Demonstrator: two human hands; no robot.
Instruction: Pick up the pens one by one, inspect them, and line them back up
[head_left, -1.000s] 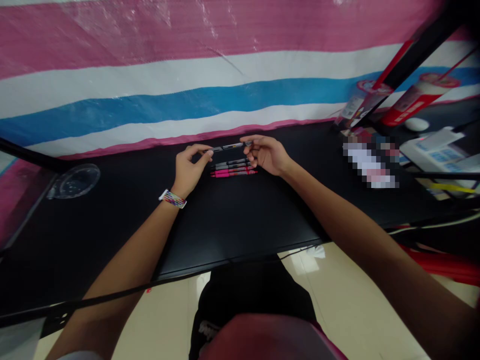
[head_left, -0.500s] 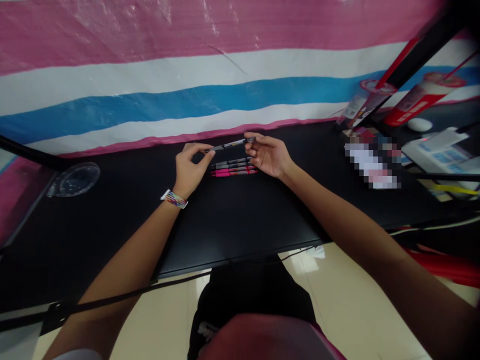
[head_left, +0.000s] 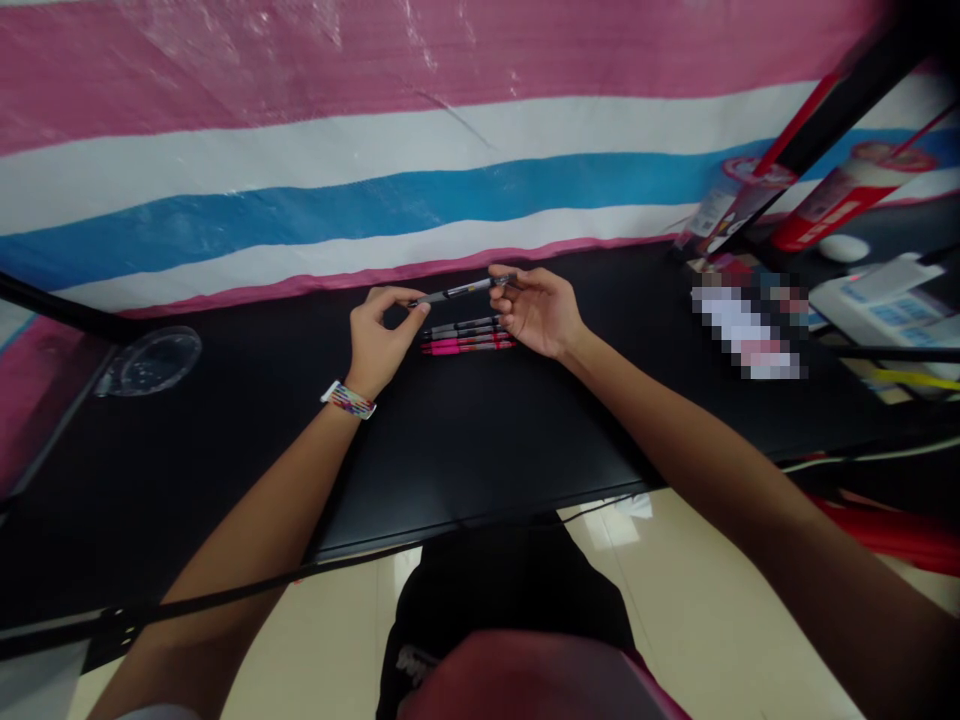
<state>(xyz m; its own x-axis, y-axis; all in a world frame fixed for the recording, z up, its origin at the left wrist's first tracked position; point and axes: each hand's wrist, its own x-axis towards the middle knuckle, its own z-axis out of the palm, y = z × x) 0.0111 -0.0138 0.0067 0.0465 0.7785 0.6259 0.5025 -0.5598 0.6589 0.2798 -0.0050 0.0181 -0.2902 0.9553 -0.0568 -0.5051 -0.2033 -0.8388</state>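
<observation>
Between my two hands a slim black-and-grey pen [head_left: 461, 290] is held nearly level, its right end slightly higher. My left hand [head_left: 381, 335] pinches its left end between thumb and finger. At the other end, the fingers of my right hand [head_left: 544, 310] are closed around the pen's tip area, partly hiding it. Just below the held pen, several pens lie side by side on the black table [head_left: 450, 430]: dark grey pens [head_left: 461, 328] at the back and pink-and-red pens [head_left: 463, 346] in front.
A clear plastic lid [head_left: 154, 360] lies at the left. Two drink cups with straws stand at the back right, one clear [head_left: 739, 205] and one red [head_left: 836, 205]. Near them are a white rounded object [head_left: 844, 248] and a white box-like item [head_left: 896, 295]. A striped sheet [head_left: 420, 200] hangs behind.
Almost nothing differs. Both hands keep hold of the pen in nearly the same place, and the view has shifted very slightly.
</observation>
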